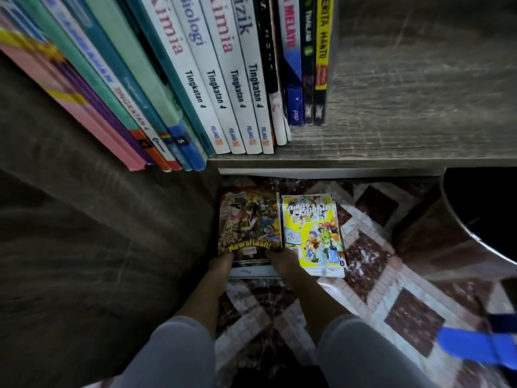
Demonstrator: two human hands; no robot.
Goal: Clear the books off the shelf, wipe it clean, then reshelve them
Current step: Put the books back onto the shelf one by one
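Books (223, 79) stood upright in a row on the grey wood-grain shelf (391, 135), filling its left and middle part with spines facing out. Several white spines read Kimia, Biologi and Fizik, and the row ended in a yellow-spined volume. The right part of the shelf board showed bare wood.

Below the shelf's front edge, down by the patterned floor (391, 289), was a pile (249, 219) of comics whose top cover read "Newsflash!". The edge of a white book (251, 272) showed beneath it. The left hand (222, 263) gripped the pile's near left corner and the right hand (281, 259) gripped its near right corner, so the two hands were apart with the pile clamped between them. Whether the pile rested on the floor or was held just above it could not be told.

A yellow comic (313, 233) lay face up just beside the pile on its right. Grey sleeves (179, 354) covered both forearms. A blue object (472, 345) lay on the floor at lower right, and a dark round object (481, 214) stood at the right edge.
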